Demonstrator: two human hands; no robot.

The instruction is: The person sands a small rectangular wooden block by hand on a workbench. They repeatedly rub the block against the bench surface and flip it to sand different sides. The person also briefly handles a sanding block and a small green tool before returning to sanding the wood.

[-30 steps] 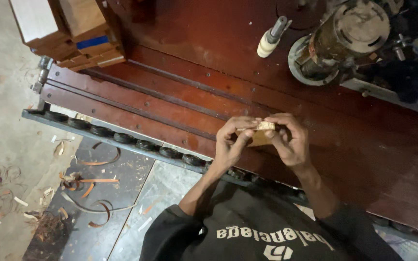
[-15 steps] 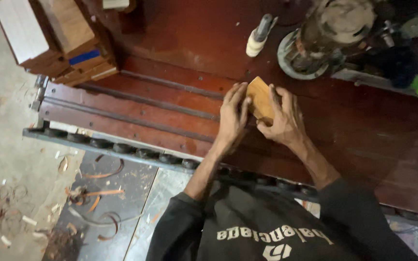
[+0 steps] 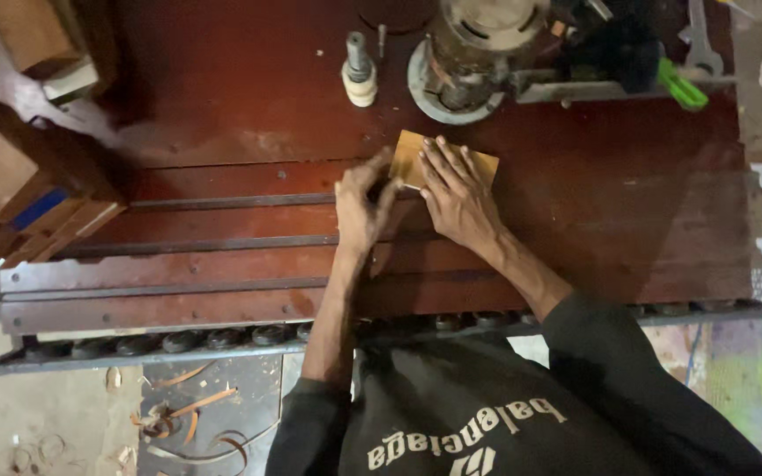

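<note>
A flat tan sheet of sandpaper (image 3: 481, 164) lies on the dark red wooden workbench (image 3: 628, 229). My right hand (image 3: 456, 196) presses flat on the sheet, fingers spread toward the far side. My left hand (image 3: 363, 204) sits just to its left, fingers curled at the sheet's near left corner; whether it pinches the edge is unclear. Both forearms reach in from the bench's near edge.
A round metal machine base (image 3: 473, 53) stands just beyond the sheet, with a small upright metal cylinder (image 3: 359, 70) to its left and a green-handled tool (image 3: 680, 86) to its right. Wooden boxes (image 3: 11, 167) crowd the left. Wood shavings (image 3: 196, 414) litter the floor below.
Both hands held a small tan piece near the bench's front edge; they have carried it farther onto the bench and laid it flat, with the right palm now spread on it.
</note>
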